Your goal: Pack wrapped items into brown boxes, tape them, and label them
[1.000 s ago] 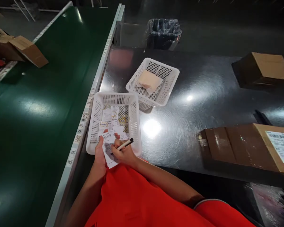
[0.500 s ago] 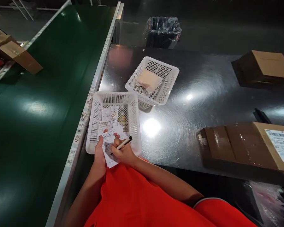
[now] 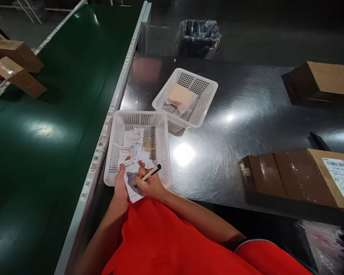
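Note:
My left hand (image 3: 120, 183) holds a small stack of printed paper slips (image 3: 134, 194) with a barcode on the top one. A pen (image 3: 151, 172) with a pale barrel and dark end is gripped in my right hand (image 3: 151, 186), its tip down on the top slip. Both hands are over the near side of a white plastic basket (image 3: 165, 152). Inside that basket lie more paper slips (image 3: 129, 138) and some yellow rubber bands (image 3: 148, 144).
A second white basket (image 3: 208, 103) holds a pale wrapped packet (image 3: 180, 96). Cardboard boxes stand on the metal table, one with a label (image 3: 339, 176). A green conveyor belt (image 3: 74, 95) runs along the left, carrying boxes (image 3: 25, 78). A lined bin (image 3: 199, 40) stands beyond.
Boxes on the conveyor at the left have shifted, and a second one shows more clearly behind the first. My hands, the slips and the pen have barely moved.

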A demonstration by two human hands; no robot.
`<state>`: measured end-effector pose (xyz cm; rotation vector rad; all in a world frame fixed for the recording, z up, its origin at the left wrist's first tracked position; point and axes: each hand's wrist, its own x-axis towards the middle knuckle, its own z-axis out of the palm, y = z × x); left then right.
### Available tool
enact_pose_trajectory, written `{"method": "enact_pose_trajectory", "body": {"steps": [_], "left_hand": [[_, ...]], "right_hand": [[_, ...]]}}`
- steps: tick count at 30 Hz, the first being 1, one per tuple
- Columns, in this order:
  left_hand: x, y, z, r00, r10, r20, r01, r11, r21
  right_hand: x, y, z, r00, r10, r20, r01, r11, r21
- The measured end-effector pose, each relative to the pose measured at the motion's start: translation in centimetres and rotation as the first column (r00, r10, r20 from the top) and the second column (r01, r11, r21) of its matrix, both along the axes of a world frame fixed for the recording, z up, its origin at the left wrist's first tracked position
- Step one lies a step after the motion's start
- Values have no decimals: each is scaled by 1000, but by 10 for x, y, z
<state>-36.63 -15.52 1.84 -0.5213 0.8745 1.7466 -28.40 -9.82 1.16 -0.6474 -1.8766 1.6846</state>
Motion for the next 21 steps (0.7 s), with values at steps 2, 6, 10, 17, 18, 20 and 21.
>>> {"method": "enact_pose_trajectory", "body": {"steps": [2,6,10,17,18,20,21], "left_hand": [[1,1,-1,1000,-3,-16,3,1000,8],[-1,0,-2,1000,13,-26,-14,1000,-19],[-10,-10,-6,1000,2,-19,-2,1000,-5],[-26,-30,-20,996,86,-29,-89,990,-106],[-26,-31,-20,996,86,-29,-89,990,-106],[-25,-33,-20,996,78,-33,-81,991,-108],[-25,-34,-21,997,74,-36,-77,991,-109]], "right_hand": [[0,-3,-1,1000,-5,-6,5,1000,7],[4,2,-7,993,-122,-3,122,992,8],[10,42,-28,892,-223,394,174,972,156],[9,73,-87,477,-61,877,-379,886,268],[7,68,-91,455,-61,888,-399,878,265],[5,61,-93,429,-71,900,-417,869,267],[5,60,-92,427,-76,901,-418,867,271]]}}
